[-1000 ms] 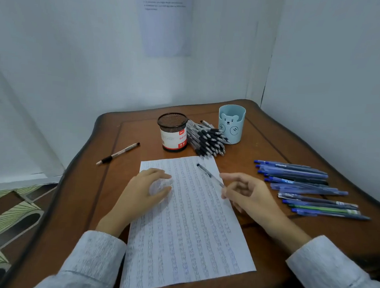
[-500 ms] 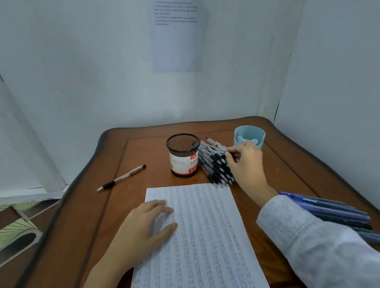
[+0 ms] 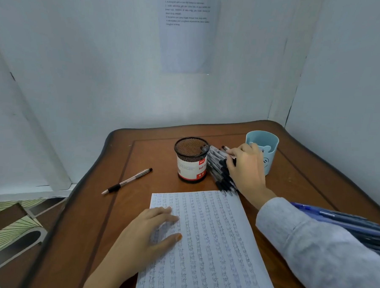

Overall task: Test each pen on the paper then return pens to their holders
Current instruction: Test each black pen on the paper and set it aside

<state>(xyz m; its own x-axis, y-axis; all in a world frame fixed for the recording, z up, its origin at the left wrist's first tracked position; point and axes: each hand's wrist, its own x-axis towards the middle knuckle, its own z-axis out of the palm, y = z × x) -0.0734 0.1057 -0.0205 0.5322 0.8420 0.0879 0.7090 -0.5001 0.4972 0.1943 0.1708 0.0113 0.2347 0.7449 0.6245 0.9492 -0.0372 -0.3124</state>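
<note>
We are recording a brown wooden worktop (image 3: 137,209) with a dark inlay line and a wavy edge. It is sitting in a corner of plain white walls. A printed notice (image 3: 186,33) is hanging on the far wall at 12 o'clock, its text too small to read. Patterned floor tiles (image 3: 9,222) are showing at 9 o'clock, below the worktop edge.

The paper (image 3: 212,244), covered in rows of small pen marks, is lying at the near centre. The left hand (image 3: 149,232) is resting flat on its left part, fingers relaxed and spread, holding nothing.

At 12 o'clock from the paper a black mesh holder (image 3: 191,159) with a red and white label is standing upright. At 1 o'clock a light blue holder (image 3: 270,146) with a bear face is standing upright. Between the two, a pile of black pens (image 3: 218,167) is lying on the wood, touching the mesh holder.

The right hand (image 3: 247,169) is reaching over this pile, fingers bending down onto the pens. One pen end is protruding at the fingertips, and we cannot tell whether it is being pinched.

A single pen (image 3: 127,181) is lying apart at 10 o'clock. A row of blue pens (image 3: 334,219) is lying at 3 o'clock, partly hidden behind the grey sleeve (image 3: 311,249).
</note>
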